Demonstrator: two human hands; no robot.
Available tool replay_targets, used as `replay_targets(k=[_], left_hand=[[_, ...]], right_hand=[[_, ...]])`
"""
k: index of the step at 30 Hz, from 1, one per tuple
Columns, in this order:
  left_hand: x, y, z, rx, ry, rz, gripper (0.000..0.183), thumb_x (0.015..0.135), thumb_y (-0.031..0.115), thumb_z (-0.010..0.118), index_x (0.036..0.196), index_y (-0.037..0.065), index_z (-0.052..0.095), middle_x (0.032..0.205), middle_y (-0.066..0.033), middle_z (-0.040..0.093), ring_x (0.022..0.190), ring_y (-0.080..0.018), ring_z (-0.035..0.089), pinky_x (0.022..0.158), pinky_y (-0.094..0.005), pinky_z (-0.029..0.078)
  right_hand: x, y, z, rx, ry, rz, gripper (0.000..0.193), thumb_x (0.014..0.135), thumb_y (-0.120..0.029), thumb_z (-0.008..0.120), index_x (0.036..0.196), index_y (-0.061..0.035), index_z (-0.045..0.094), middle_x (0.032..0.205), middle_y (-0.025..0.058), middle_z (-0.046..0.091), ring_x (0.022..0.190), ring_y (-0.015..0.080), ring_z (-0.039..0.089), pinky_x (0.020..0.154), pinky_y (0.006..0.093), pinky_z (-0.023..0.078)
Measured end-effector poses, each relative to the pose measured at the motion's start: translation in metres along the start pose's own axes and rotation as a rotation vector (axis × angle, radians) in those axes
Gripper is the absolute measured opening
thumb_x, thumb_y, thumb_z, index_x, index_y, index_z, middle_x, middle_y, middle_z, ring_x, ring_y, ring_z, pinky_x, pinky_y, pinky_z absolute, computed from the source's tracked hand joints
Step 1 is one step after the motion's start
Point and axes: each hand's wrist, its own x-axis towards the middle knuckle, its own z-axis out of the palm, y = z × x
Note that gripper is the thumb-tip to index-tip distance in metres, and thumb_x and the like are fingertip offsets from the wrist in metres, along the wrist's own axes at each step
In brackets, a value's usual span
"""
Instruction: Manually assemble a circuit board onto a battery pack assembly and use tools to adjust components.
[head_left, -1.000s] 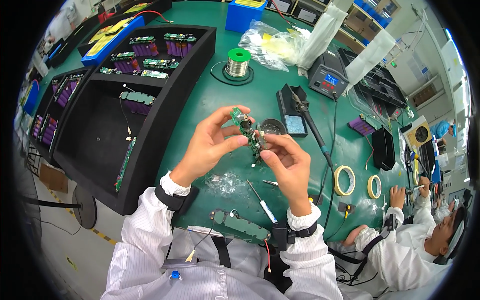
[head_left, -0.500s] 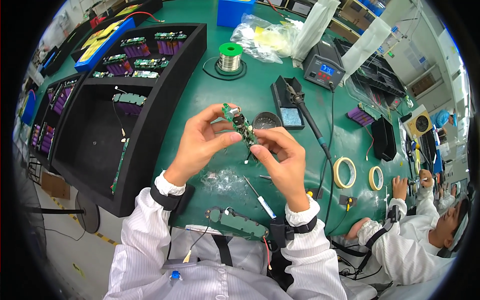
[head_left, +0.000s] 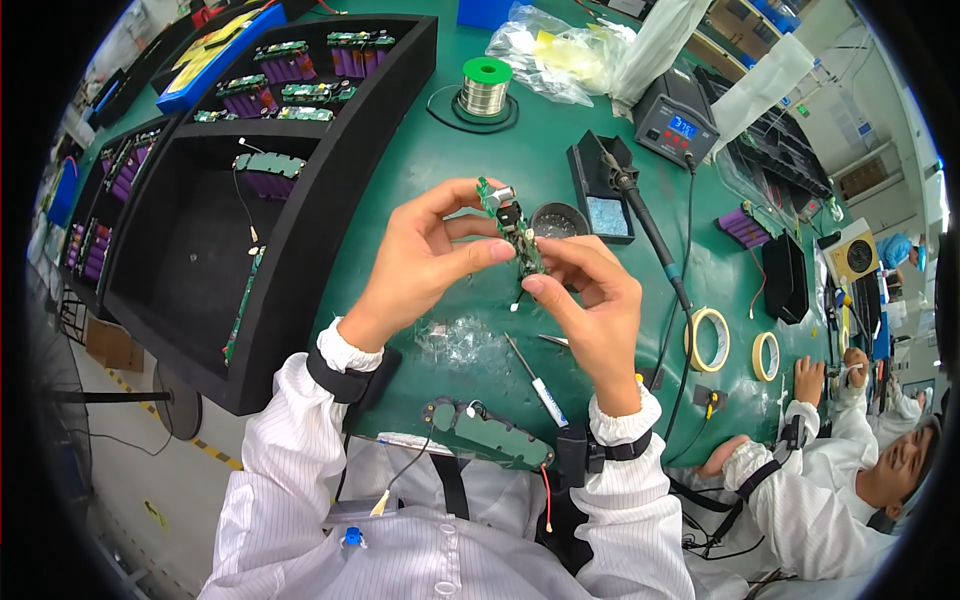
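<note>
Between my two hands a green circuit board (head_left: 512, 226) with soldered parts is held up tilted above the bench. My left hand (head_left: 432, 250) pinches its upper left side between thumb and fingers. The lower right end is gripped by my right hand (head_left: 590, 295). A short lead with a white plug hangs below the board. Near my body, a battery pack with a green top (head_left: 490, 435) lies at the bench edge, its red lead and another lead hanging over. A small screwdriver-like tool (head_left: 540, 390) rests beside it.
A black foam tray (head_left: 345, 200) with purple battery packs (head_left: 290, 65) stands left. Beyond my hands are a solder spool (head_left: 484, 90), a soldering iron (head_left: 640, 205) in its stand and its station (head_left: 675, 125). Tape rings (head_left: 708, 340) lie right, near a co-worker's hands (head_left: 810, 380).
The whole view has shifted, so bench, tray and hands appear slightly displaced. Both hands keep their grip on the circuit board, with little change in its tilt.
</note>
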Motion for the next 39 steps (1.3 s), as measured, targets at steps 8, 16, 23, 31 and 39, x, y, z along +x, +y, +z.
replay_targets(k=[8,16,23,31,39], left_hand=[[0.002,0.002,0.001,0.071,0.008,-0.028,0.046,0.089,-0.001,0.073,0.131,0.000,0.055,0.133,-0.0195,0.064,0.117,-0.0204,0.064,0.100,-0.0366,0.055],[0.006,0.002,0.000,0.051,0.057,-0.077,0.045,0.094,0.006,0.069,0.135,-0.003,0.052,0.128,-0.0204,0.067,0.112,-0.0219,0.068,0.097,-0.0403,0.057],[0.004,0.002,0.001,0.076,0.068,-0.084,0.044,0.096,0.007,0.068,0.135,-0.004,0.052,0.129,-0.0208,0.066,0.111,-0.0223,0.069,0.097,-0.0396,0.058],[0.004,0.002,0.001,0.072,0.054,-0.093,0.044,0.096,0.007,0.068,0.135,-0.004,0.052,0.130,-0.0219,0.065,0.112,-0.0232,0.069,0.097,-0.0405,0.058],[0.004,0.003,0.002,0.084,0.061,-0.087,0.043,0.095,0.008,0.068,0.134,-0.004,0.053,0.128,-0.0221,0.066,0.112,-0.0225,0.069,0.096,-0.0393,0.058]], right_hand=[[-0.001,-0.003,0.010,0.106,0.068,0.142,0.035,0.080,0.001,0.083,0.114,0.0023,0.073,0.098,0.0069,0.066,0.079,0.0107,0.065,0.071,0.0235,0.054],[0.003,0.003,0.001,0.139,0.001,0.163,0.023,0.093,-0.002,0.072,0.115,0.0027,0.074,0.101,0.0053,0.068,0.080,0.0084,0.062,0.069,0.0211,0.049],[0.000,0.001,-0.001,0.135,-0.039,0.161,0.023,0.096,-0.001,0.067,0.117,0.0033,0.074,0.102,0.0050,0.067,0.081,0.0070,0.058,0.068,0.0203,0.046],[0.000,-0.002,-0.002,0.124,-0.044,0.189,0.024,0.094,0.001,0.070,0.117,0.0036,0.074,0.104,0.0052,0.068,0.084,0.0065,0.059,0.069,0.0203,0.047],[0.001,-0.002,-0.005,0.070,-0.068,0.205,0.026,0.094,-0.003,0.070,0.119,0.0022,0.074,0.111,0.0092,0.070,0.086,0.0103,0.062,0.072,0.0225,0.051]])
